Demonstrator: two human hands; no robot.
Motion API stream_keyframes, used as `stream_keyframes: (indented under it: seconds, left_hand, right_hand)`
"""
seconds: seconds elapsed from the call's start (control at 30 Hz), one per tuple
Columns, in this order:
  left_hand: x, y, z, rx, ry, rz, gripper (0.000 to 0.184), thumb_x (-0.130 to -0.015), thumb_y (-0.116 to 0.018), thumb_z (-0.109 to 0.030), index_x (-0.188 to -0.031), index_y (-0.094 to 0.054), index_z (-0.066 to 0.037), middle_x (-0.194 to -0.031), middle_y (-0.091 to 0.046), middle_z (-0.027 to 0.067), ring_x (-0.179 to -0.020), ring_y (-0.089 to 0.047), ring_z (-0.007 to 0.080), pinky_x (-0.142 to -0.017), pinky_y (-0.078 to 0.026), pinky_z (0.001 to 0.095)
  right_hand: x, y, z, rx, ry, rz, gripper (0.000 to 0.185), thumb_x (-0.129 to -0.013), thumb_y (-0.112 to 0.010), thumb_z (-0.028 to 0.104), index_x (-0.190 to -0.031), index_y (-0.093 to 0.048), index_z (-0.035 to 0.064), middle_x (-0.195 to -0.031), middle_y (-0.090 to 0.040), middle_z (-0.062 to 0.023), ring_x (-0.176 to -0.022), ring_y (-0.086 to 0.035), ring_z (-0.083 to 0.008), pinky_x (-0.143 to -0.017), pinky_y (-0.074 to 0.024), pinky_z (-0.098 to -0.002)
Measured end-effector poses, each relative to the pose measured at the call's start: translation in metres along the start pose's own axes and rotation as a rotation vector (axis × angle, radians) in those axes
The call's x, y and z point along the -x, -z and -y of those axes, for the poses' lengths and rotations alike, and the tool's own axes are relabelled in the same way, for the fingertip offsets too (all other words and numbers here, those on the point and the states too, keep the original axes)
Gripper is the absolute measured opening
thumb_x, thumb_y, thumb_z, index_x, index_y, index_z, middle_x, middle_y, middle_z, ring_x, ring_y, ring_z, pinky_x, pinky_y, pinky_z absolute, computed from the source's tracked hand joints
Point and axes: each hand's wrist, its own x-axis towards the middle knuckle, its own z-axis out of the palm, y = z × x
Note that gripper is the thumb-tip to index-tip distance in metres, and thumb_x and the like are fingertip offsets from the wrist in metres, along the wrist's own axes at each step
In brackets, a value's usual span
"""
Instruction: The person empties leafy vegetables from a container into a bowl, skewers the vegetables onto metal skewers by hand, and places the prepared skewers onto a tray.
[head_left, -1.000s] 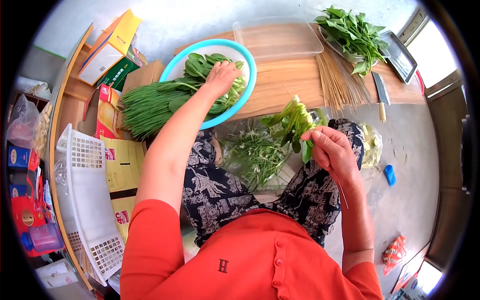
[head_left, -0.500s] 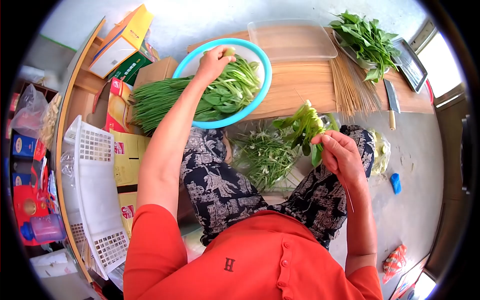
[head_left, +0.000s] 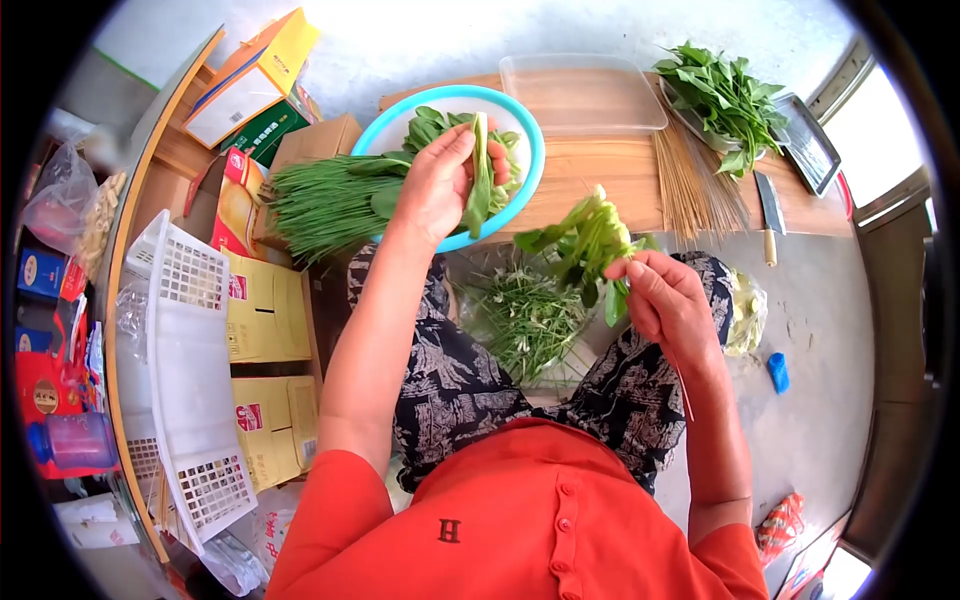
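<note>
Stalk point(head_left: 479, 180) now white-end-up in curled left hand point(head_left: 435, 190), bunched greens point(head_left: 588, 242) still in pinched right hand point(head_left: 668, 297).

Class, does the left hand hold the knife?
No, the left hand holds a leafy stalk; the knife lies partly on the table.

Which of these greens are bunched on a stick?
The bunch at the right hand; its thin stick pokes out below. The greens in the left hand and basin show none.

The wooden table point(head_left: 590, 180) bears a basin point(head_left: 537, 150), clear tray point(head_left: 583, 95), skewers point(head_left: 692, 185) and knife point(head_left: 768, 200).
</note>
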Motion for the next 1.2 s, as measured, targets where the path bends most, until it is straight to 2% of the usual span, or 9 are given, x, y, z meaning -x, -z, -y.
stream_keyframes:
  seconds: [0.17, 0.33, 0.4, 0.47, 0.53, 0.67, 0.77, 1.07, 1.2]
  left_hand:
    - [0.032, -0.039, 0.022, -0.119, 0.027, -0.028, 0.029, -0.099, -0.048, -0.018, -0.12, -0.054, 0.001, -0.091, -0.065, 0.0119, -0.074, -0.066, 0.0185, -0.066, -0.056, 0.0309]
    - [0.057, -0.077, 0.035, -0.53, -0.062, 0.019, 0.026, -0.099, -0.049, -0.014, -0.115, -0.058, 0.005, -0.089, -0.066, 0.0071, -0.075, -0.066, 0.0136, -0.068, -0.054, 0.0258]
    - [0.063, -0.088, 0.038, -0.626, -0.134, 0.043, 0.026, -0.099, -0.048, -0.012, -0.115, -0.058, 0.005, -0.092, -0.067, 0.0072, -0.076, -0.066, 0.0133, -0.068, -0.053, 0.0238]
    - [0.068, -0.095, 0.04, -0.684, -0.138, 0.028, 0.023, -0.098, -0.049, -0.009, -0.114, -0.06, 0.004, -0.092, -0.068, 0.0065, -0.075, -0.066, 0.0127, -0.068, -0.053, 0.0238]
    - [0.069, -0.096, 0.044, -0.904, -0.271, -0.018, 0.02, -0.096, -0.052, -0.007, -0.111, -0.062, 0.003, -0.09, -0.068, 0.0066, -0.075, -0.065, 0.0112, -0.068, -0.052, 0.0243]
    - [0.069, -0.098, 0.047, -1.218, -0.585, -0.055, 0.018, -0.09, -0.057, -0.003, -0.107, -0.062, 0.003, -0.087, -0.068, 0.0146, -0.074, -0.067, 0.0218, -0.068, -0.052, 0.0302]
    - [0.071, -0.1, 0.045, -1.23, -0.596, -0.037, 0.017, -0.089, -0.058, -0.002, -0.105, -0.062, 0.003, -0.089, -0.067, 0.0179, -0.077, -0.066, 0.0297, -0.069, -0.052, 0.034]
    - [0.071, -0.096, 0.036, -1.328, -0.575, 0.062, 0.017, -0.089, -0.055, -0.001, -0.106, -0.059, 0.004, -0.092, -0.063, 0.0196, -0.082, -0.063, 0.0355, -0.071, -0.051, 0.0375]
    - [0.072, -0.099, 0.032, -1.352, -0.551, 0.057, 0.016, -0.09, -0.056, -0.001, -0.105, -0.06, 0.003, -0.091, -0.064, 0.0161, -0.08, -0.065, 0.0267, -0.069, -0.05, 0.0343]
  right_hand:
    - [-0.011, -0.008, 0.001, -0.072, 0.097, -0.105, 0.018, -0.095, -0.057, 0.02, -0.099, -0.063, 0.003, -0.053, -0.041, 0.0087, -0.043, -0.032, -0.001, -0.039, -0.0222, -0.0186]
    - [-0.028, -0.017, 0.0, 0.021, 0.207, -0.219, 0.022, -0.088, -0.068, 0.015, -0.105, -0.062, 0.0024, -0.064, -0.054, 0.0084, -0.05, -0.039, 0.0002, -0.044, -0.0262, -0.0174]
    - [-0.034, -0.02, -0.002, 0.004, 0.257, -0.211, 0.027, -0.086, -0.07, 0.015, -0.107, -0.06, 0.0004, -0.075, -0.066, 0.0006, -0.061, -0.054, -0.0005, -0.05, -0.0348, -0.0158]
    - [-0.035, -0.02, -0.001, 0.009, 0.222, -0.209, 0.027, -0.087, -0.07, 0.015, -0.106, -0.06, -0.0001, -0.076, -0.067, -0.0004, -0.067, -0.058, -0.0009, -0.053, -0.0377, -0.0159]
    - [-0.037, -0.022, -0.004, 0.007, 0.262, -0.222, 0.025, -0.087, -0.07, 0.015, -0.105, -0.06, 0.0002, -0.074, -0.067, 0.0004, -0.065, -0.056, -0.0004, -0.052, -0.0372, -0.0161]
    - [-0.039, -0.02, -0.011, 0.063, 0.319, -0.262, 0.02, -0.087, -0.069, 0.014, -0.1, -0.061, 0.0015, -0.07, -0.064, 0.0028, -0.058, -0.048, 0.0009, -0.049, -0.0339, -0.0165]
    - [-0.037, -0.02, -0.008, 0.162, 0.28, -0.264, 0.017, -0.087, -0.067, 0.013, -0.099, -0.062, 0.002, -0.067, -0.061, 0.0048, -0.056, -0.043, 0.0017, -0.048, -0.0305, -0.0172]
    - [-0.035, -0.017, -0.003, -0.125, 0.144, -0.106, 0.014, -0.087, -0.067, 0.013, -0.096, -0.06, 0.0044, -0.062, -0.056, 0.0069, -0.044, -0.038, 0.0005, -0.039, -0.0235, -0.0182]
    - [-0.037, -0.012, -0.008, -0.197, 0.141, -0.065, 0.014, -0.087, -0.067, 0.014, -0.096, -0.06, 0.0046, -0.061, -0.054, 0.0054, -0.043, -0.037, -0.0008, -0.038, -0.0225, -0.019]
